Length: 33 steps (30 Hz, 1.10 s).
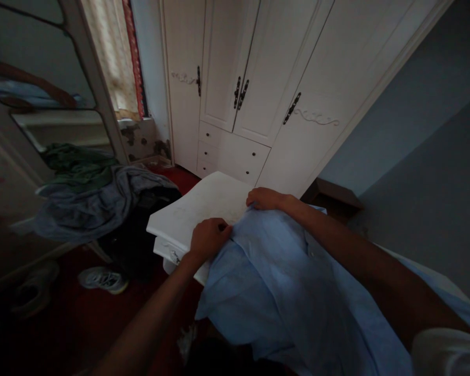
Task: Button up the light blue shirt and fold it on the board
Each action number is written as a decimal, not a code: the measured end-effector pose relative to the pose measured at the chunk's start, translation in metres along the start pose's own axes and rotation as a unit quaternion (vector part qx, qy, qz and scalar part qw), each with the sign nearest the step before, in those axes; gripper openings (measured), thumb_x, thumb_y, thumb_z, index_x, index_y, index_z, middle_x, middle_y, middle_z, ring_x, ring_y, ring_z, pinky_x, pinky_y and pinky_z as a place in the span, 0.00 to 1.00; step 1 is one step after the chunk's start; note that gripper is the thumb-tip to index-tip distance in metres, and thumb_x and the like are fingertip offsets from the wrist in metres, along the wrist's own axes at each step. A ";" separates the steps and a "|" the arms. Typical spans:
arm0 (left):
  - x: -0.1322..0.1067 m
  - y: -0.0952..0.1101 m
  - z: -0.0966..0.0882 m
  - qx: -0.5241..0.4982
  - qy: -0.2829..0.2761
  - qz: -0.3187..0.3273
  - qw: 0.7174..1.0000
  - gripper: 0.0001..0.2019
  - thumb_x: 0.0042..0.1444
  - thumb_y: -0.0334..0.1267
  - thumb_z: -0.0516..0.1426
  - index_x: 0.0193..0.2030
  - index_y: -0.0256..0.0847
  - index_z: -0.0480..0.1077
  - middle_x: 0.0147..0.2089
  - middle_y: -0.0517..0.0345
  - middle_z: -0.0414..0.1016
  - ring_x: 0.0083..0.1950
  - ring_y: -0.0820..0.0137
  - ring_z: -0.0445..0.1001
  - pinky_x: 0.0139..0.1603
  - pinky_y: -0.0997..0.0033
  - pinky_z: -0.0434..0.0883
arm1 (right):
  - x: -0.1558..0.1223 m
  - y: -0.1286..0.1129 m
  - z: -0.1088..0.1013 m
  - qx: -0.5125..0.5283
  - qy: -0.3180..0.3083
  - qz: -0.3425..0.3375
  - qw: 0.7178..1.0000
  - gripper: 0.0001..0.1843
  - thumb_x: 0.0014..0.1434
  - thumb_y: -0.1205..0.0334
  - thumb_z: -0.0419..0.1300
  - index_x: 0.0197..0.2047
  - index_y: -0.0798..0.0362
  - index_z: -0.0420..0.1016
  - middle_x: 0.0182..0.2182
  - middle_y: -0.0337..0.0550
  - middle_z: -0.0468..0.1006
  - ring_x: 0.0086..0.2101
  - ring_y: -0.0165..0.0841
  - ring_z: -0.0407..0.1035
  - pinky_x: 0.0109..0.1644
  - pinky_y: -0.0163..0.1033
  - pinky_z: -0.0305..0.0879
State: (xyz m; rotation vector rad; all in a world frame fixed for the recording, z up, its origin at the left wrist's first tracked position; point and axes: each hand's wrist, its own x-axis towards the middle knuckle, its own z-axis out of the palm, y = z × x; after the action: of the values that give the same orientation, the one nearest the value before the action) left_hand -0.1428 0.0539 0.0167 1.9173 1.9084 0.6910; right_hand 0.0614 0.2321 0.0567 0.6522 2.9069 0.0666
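A light blue shirt (266, 261) spreads from the edge of a white nightstand (203, 201) toward the lower right, its folds hanging down in front of me. My left hand (209, 237) is closed on the shirt's near left edge, over the nightstand top. Farther back and to the right, my right hand (267, 198) pinches the far edge of the same shirt, fingers curled. My right forearm crosses above the cloth. Fingertips of both hands are partly hidden.
A white wardrobe (235, 68) with dark handles stands behind the nightstand. At left, grey and green clothes (86, 193) are heaped below a mirror (35, 57). A sneaker (104, 280) lies on the red floor. A brown box-like piece (332, 196) sits by the right wall.
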 end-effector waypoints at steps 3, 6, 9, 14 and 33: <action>0.009 0.000 -0.006 -0.018 -0.043 -0.018 0.999 0.15 0.58 0.45 0.52 0.33 0.40 0.77 0.34 0.53 0.79 0.35 0.65 0.75 0.34 0.69 0.63 | -0.004 0.002 -0.001 -0.097 0.006 -0.012 0.995 0.10 0.55 0.71 0.59 0.38 0.53 0.79 0.36 0.48 0.78 0.41 0.38 0.70 0.44 0.40 0.61; 0.013 0.000 -0.009 -0.019 -0.063 -0.011 0.998 0.17 0.60 0.45 0.50 0.33 0.38 0.76 0.33 0.50 0.79 0.34 0.65 0.75 0.34 0.70 0.63 | -0.005 0.005 0.000 -0.104 0.019 -0.001 0.994 0.08 0.56 0.71 0.59 0.38 0.55 0.78 0.38 0.49 0.78 0.42 0.37 0.69 0.45 0.40 0.59; 0.011 0.002 -0.009 0.005 -0.050 -0.002 0.999 0.16 0.60 0.43 0.50 0.33 0.37 0.75 0.35 0.49 0.79 0.36 0.64 0.76 0.35 0.69 0.64 | -0.007 0.006 0.001 -0.107 0.024 0.015 0.994 0.07 0.56 0.71 0.58 0.37 0.54 0.77 0.37 0.47 0.79 0.40 0.36 0.70 0.46 0.40 0.58; 0.004 0.013 -0.007 0.067 -0.034 -0.011 0.997 0.18 0.63 0.44 0.46 0.38 0.36 0.72 0.38 0.44 0.78 0.40 0.59 0.77 0.37 0.66 0.65 | -0.008 0.003 -0.001 -0.121 0.028 0.049 0.991 0.05 0.57 0.69 0.59 0.36 0.54 0.76 0.34 0.48 0.79 0.38 0.37 0.70 0.47 0.41 0.56; -0.121 -0.031 -0.012 -0.310 -0.215 -0.092 0.921 0.25 0.49 0.62 0.54 0.21 0.39 0.66 0.22 0.61 0.64 0.25 0.73 0.63 0.27 0.73 0.61 | -0.008 0.010 0.010 -0.110 0.055 0.147 0.981 0.10 0.59 0.57 0.63 0.40 0.55 0.78 0.43 0.55 0.79 0.50 0.45 0.64 0.56 0.50 0.47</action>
State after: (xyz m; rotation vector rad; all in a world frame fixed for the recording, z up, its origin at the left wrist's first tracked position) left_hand -0.1722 -0.0665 -0.0028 1.3317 1.3550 0.6477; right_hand 0.0745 0.2377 0.0490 1.0599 2.8198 0.4671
